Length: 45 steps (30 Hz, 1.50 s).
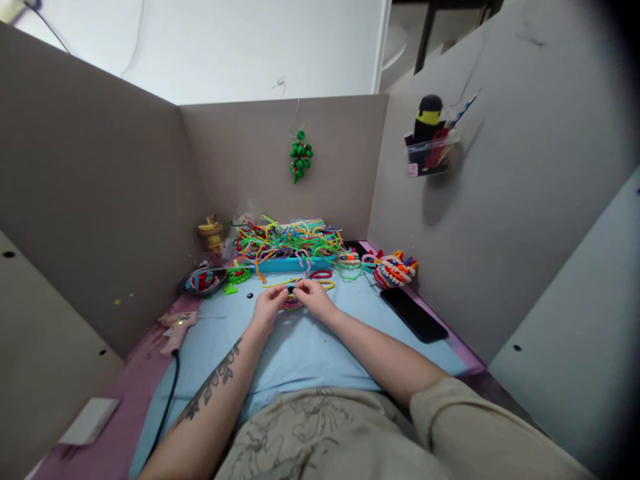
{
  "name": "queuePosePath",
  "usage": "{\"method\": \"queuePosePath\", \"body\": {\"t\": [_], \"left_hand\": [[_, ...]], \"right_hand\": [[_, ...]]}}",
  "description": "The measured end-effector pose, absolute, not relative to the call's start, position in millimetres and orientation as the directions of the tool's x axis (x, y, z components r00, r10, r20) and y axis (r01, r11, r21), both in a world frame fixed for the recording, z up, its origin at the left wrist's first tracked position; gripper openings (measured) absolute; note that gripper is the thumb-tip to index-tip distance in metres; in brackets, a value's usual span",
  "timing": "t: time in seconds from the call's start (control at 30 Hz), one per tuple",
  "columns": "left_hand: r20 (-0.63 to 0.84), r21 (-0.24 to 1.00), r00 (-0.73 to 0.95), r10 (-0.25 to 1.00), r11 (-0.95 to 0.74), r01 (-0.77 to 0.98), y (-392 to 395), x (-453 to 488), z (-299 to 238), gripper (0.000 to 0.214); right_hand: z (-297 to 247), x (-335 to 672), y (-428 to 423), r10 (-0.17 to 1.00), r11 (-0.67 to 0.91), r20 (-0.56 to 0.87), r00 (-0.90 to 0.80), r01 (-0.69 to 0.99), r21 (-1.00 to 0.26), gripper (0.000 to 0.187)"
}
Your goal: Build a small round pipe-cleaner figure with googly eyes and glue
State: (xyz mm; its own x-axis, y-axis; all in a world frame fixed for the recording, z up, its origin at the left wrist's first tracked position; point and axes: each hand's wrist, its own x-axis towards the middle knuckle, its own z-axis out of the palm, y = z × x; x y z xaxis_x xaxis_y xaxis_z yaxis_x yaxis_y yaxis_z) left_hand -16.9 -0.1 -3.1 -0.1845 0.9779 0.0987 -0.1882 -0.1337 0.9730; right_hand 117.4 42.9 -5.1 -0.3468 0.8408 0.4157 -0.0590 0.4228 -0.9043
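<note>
My left hand (269, 308) and my right hand (313, 297) meet over the light blue mat (310, 340), fingers pinched together on a small pipe-cleaner piece (291, 301) with pink and orange coils and a dark bead. A yellow pipe cleaner (327, 284) runs from the piece toward the right. Both hands are closed on it. A heap of loose coloured pipe cleaners (285, 241) lies in a blue tray just beyond my hands.
A black phone (413, 315) lies at the right of the mat. Finished coiled pieces (395, 268) sit at the back right, a metal dish (203, 281) at the back left, a pink glue gun (175, 328) with cord at left. Grey partition walls enclose the desk.
</note>
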Motion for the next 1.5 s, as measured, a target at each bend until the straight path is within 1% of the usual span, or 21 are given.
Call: {"method": "queuePosePath", "body": {"t": [0.2,0.33,0.4,0.47,0.57,0.67,0.77,0.83,0.97,1.03,1.13,1.23,1.43,1.5], "left_hand": [[0.186,0.982,-0.225,0.956,-0.190,0.003,-1.4,-15.2,-4.8,0.028],[0.267,0.960,-0.211,0.940,-0.240,0.145,0.0,-16.6,-7.0,0.021],[0.286,0.950,-0.200,0.937,-0.249,0.189,0.6,-16.6,-7.4,0.018],[0.269,0.956,-0.190,0.944,-0.238,0.170,0.2,-15.7,-6.0,0.016],[0.205,0.978,-0.164,0.965,-0.199,0.057,-2.2,-14.5,-1.2,0.017],[0.135,0.987,-0.076,0.988,-0.141,-0.079,-4.3,-15.6,2.2,0.024],[0.102,0.985,-0.003,0.995,-0.102,-0.139,-4.0,-17.6,1.4,0.028],[0.110,0.986,-0.050,0.993,-0.115,-0.119,-3.0,-17.9,-0.3,0.029],[0.210,0.978,-0.213,0.954,-0.208,0.033,-2.8,-16.8,-0.7,0.033],[0.254,0.966,-0.225,0.941,-0.238,0.098,-4.0,-16.5,1.1,0.035],[0.283,0.955,-0.241,0.928,-0.250,0.159,-5.8,-16.5,3.8,0.030],[0.274,0.958,-0.259,0.926,-0.238,0.159,-6.2,-16.5,4.6,0.026],[0.263,0.962,-0.214,0.941,-0.238,0.136,-2.3,-17.7,-1.2,0.024],[0.238,0.969,-0.195,0.952,-0.217,0.119,-0.5,-18.5,-3.6,0.024]], "right_hand": [[-7.2,117.1,45.4,0.842,0.440,0.420,-0.338,-0.017,-0.898,0.016],[-10.7,116.3,46.5,0.840,0.433,0.414,-0.351,-0.027,-0.901,0.014],[-11.2,116.6,46.7,0.841,0.429,0.411,-0.352,-0.029,-0.903,0.013],[-10.3,117.7,46.7,0.844,0.420,0.403,-0.354,-0.031,-0.907,0.014],[-7.5,120.2,46.7,0.836,0.403,0.392,-0.385,-0.054,-0.913,0.016],[-5.8,122.9,47.1,0.814,0.386,0.382,-0.437,-0.084,-0.919,0.017],[-5.7,124.3,47.3,0.802,0.381,0.373,-0.467,-0.081,-0.921,0.017],[-5.7,124.1,47.2,0.805,0.395,0.378,-0.457,-0.063,-0.917,0.017],[-4.9,123.1,46.6,0.816,0.421,0.389,-0.428,-0.021,-0.907,0.017],[-4.4,122.9,46.5,0.815,0.433,0.396,-0.423,-0.009,-0.901,0.017],[-3.9,123.1,46.4,0.813,0.445,0.402,-0.423,0.004,-0.896,0.016],[-3.9,122.7,45.8,0.811,0.436,0.398,-0.429,-0.011,-0.900,0.016],[-8.4,120.9,48.0,0.820,0.403,0.389,-0.421,-0.059,-0.913,0.016],[-10.1,121.2,49.8,0.816,0.392,0.385,-0.431,-0.077,-0.917,0.016]]}}
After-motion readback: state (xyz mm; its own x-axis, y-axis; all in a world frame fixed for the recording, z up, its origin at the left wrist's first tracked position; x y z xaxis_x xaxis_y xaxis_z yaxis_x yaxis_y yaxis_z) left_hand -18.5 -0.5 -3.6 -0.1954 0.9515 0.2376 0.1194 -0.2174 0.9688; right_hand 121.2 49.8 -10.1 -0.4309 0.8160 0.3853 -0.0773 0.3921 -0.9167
